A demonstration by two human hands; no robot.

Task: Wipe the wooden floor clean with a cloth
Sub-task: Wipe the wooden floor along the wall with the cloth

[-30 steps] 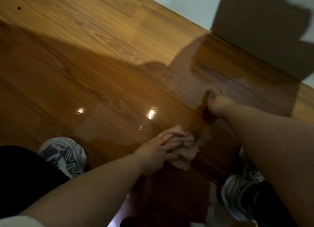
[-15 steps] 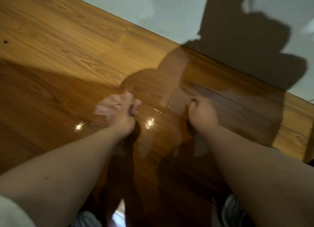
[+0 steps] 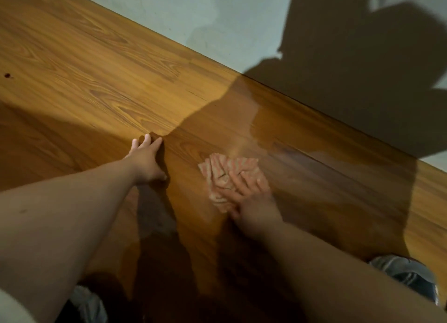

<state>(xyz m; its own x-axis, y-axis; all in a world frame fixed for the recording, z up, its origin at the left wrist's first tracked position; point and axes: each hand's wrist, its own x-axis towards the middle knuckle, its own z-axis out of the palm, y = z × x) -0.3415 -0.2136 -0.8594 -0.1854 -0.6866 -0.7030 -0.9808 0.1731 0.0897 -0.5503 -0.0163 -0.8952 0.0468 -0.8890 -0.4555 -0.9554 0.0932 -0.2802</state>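
A pink and white striped cloth lies crumpled on the glossy wooden floor at centre. My right hand presses on the cloth's near part with spread, straight fingers. My left hand rests flat on the bare floor to the left of the cloth, fingers straight, holding nothing. A wet-looking patch darkens the boards just beyond the cloth.
A pale wall meets the floor along a diagonal edge at the back, with my shadow cast on it. A small dark spot marks the floor at far left. My shoes show at lower right and lower left.
The cloth has passed from under my left hand to under my right hand. My left hand now lies flat on bare floor, and my right hand has opened from a fist.
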